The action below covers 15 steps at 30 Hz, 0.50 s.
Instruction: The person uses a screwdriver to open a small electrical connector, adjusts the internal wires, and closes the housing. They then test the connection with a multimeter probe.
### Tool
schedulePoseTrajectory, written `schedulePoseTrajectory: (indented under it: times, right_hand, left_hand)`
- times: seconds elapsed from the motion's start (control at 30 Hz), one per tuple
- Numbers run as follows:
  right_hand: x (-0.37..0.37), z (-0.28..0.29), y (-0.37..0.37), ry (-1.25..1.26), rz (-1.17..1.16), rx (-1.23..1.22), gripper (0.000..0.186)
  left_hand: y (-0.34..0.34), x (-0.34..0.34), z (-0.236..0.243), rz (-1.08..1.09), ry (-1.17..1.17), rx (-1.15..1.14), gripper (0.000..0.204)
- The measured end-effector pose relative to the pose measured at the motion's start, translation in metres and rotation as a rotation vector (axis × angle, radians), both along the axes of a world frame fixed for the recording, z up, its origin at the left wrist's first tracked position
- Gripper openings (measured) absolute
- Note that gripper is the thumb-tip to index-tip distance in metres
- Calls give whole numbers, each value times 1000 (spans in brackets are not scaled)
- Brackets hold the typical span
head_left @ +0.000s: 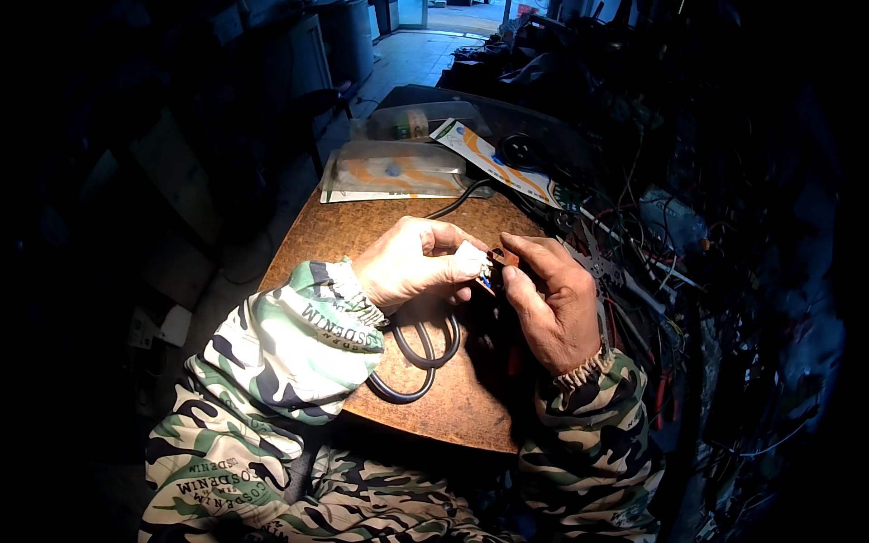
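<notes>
My left hand (412, 264) is closed, pinching a small pale part with wire ends (487, 271) between thumb and fingers; a bit of blue shows on it. Close against it, my right hand (557, 303) is closed on a small orange-red piece (507, 258), whose kind I cannot make out. The two hands nearly meet above the wooden table (312, 237). Under them lies a thick black cable (405, 398) in loops; whether it joins the pale part is hidden by my left hand.
Clear plastic packages (398, 158) with printed cards lie at the table's far end. Another white and orange card (496, 163) leans beside them. On the right, pliers (620, 271) and tangled wires (670, 226) crowd the edge. The surroundings are dark.
</notes>
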State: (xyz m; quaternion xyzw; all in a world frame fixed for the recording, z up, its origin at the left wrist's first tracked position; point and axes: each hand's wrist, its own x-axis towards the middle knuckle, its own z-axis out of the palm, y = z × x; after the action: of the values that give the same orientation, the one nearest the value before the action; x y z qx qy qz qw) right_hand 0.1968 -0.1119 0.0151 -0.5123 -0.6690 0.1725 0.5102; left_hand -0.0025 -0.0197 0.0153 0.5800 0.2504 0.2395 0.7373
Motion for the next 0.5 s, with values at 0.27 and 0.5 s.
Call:
schedulePoseTrajectory:
  times: [0.27,0.5]
  right_hand:
    - [4,2,2,-97,22,104,31]
    - [1,0,0,4,73,72,25]
  left_hand:
    - [1,-1,-2,27,-1,9,45]
    - [-1,0,2,-2,-33,-18,39]
